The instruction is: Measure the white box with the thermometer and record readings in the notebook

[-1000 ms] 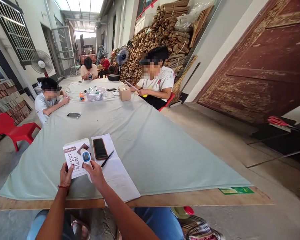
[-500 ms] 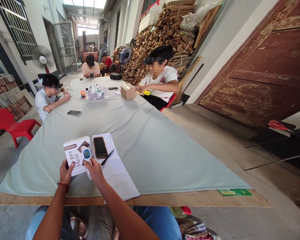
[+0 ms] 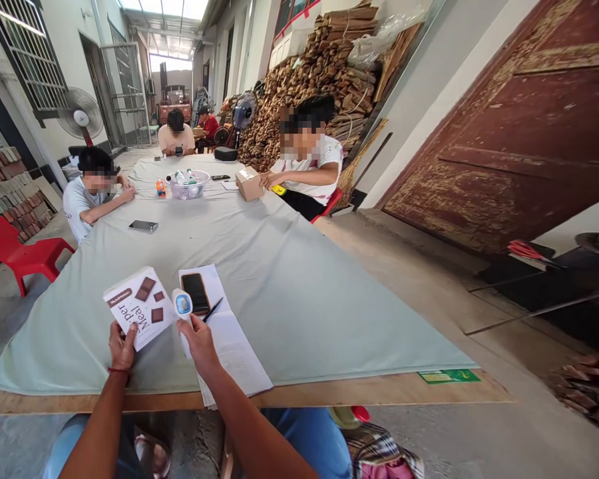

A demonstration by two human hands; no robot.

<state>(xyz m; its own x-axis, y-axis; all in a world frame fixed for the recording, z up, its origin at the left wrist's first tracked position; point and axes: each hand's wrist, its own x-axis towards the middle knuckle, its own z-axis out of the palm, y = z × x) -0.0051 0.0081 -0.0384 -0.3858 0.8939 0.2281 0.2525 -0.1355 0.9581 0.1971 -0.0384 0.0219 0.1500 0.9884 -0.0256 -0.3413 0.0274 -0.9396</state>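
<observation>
My left hand (image 3: 122, 345) grips the lower edge of a white box (image 3: 147, 326) printed with brown squares and the word "Meal"; the box tilts to the left above the table. In my right hand (image 3: 198, 338) is a white infrared thermometer (image 3: 182, 303), its blue-framed display facing me. The thermometer is beside the box, with a small gap between them. Just beyond it, a black phone (image 3: 196, 294) in an orange-edged case lies on white paper sheets (image 3: 237, 356), with a black pen (image 3: 213, 309) alongside.
The table has a pale green cloth (image 3: 329, 319). Farther along are another phone (image 3: 144, 226), a clear basin (image 3: 187, 189) of bottles and an orange item (image 3: 160, 187). A person (image 3: 307, 159) at the right handles a cardboard box (image 3: 249, 183). Other people sit around the table.
The box has swung left and tilted, and the thermometer has moved right, off the front of the box. At the right, the co-worker's cardboard box has turned. My view has shifted slightly right.
</observation>
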